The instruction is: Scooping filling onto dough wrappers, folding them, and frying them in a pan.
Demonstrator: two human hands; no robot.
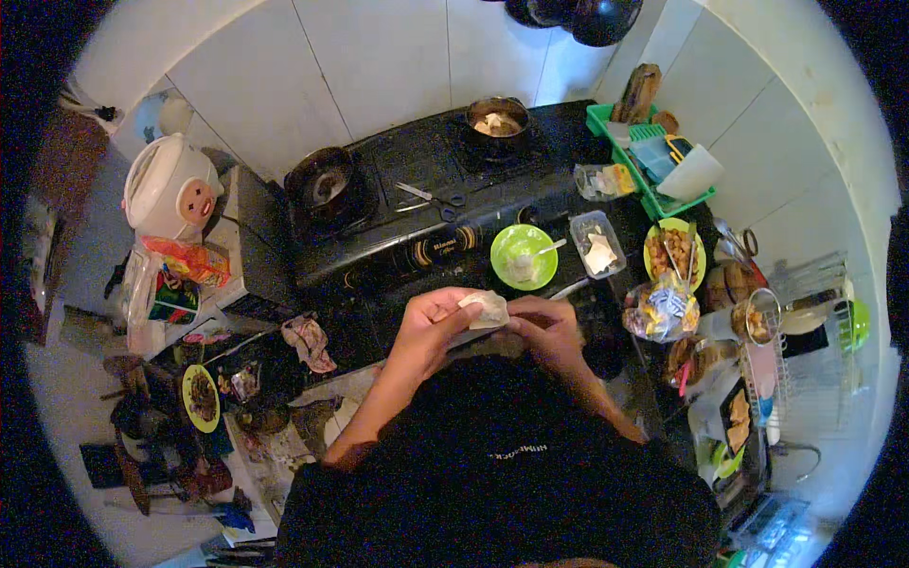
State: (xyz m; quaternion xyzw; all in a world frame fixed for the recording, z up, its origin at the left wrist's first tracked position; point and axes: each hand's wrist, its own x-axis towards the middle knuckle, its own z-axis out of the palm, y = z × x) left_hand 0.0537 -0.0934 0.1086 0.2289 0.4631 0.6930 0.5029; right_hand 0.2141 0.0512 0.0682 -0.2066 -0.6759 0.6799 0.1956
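Note:
A thin, pale wrapper [490, 307] is held up in front of my chest. My left hand [432, 325] pinches it between thumb and fingers, and the fingertips of my right hand [548, 325] grip its other edge. Just beyond my hands stands a lime-green bowl [503, 268], with white paste and a spoon [550, 248] inside. To its right, a clear plastic tub [577, 245] contains pale wrapper sheets [601, 254]. A yellow-green plate [650, 248] farther right bears brown cut pieces and metal tongs [690, 255]. What the folded wrapper encloses is hidden.
Behind the bowl is a black Rinnai gas stove [419, 167] with scissors [444, 206], a dark pan [316, 199] and a small pot [501, 135]. A green basket [664, 209] is at the back right. On the left are a rice cooker [167, 188] and a crumpled cloth [309, 344].

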